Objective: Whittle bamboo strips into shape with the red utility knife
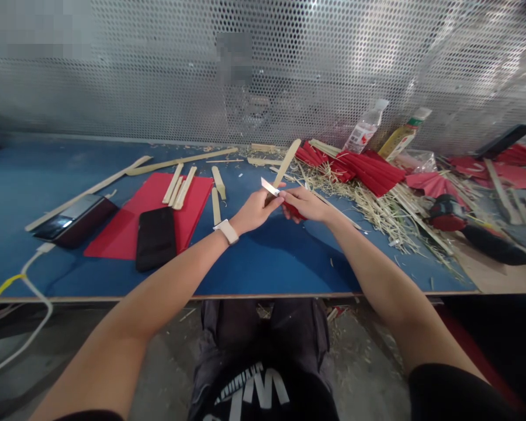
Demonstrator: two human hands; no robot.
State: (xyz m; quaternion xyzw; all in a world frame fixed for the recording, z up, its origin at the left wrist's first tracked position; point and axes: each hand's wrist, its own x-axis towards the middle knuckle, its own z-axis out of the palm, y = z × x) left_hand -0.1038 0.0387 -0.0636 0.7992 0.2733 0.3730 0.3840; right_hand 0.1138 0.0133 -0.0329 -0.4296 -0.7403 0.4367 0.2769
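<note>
Near the middle of the blue table, my left hand (255, 209) is closed around a pale wooden strip (288, 161), whose rounded end points up and away. My right hand (305, 204) is wrapped round the red handle of a utility knife (293, 209). The knife's bright blade (269, 186) points up and to the left, just over my left fingers, close to the strip. Both hands meet above the table, with the fingertips nearly touching. The strip's lower end is hidden in my left hand.
Red paper (129, 219) carries short wooden pieces (186, 187) and a black phone (156, 238). A dark device (81, 219) with a white cable lies left. Shavings (377, 213), red folded paper (368, 169) and two bottles (364, 126) (403, 135) stand or lie right, before a perforated metal panel (179, 76).
</note>
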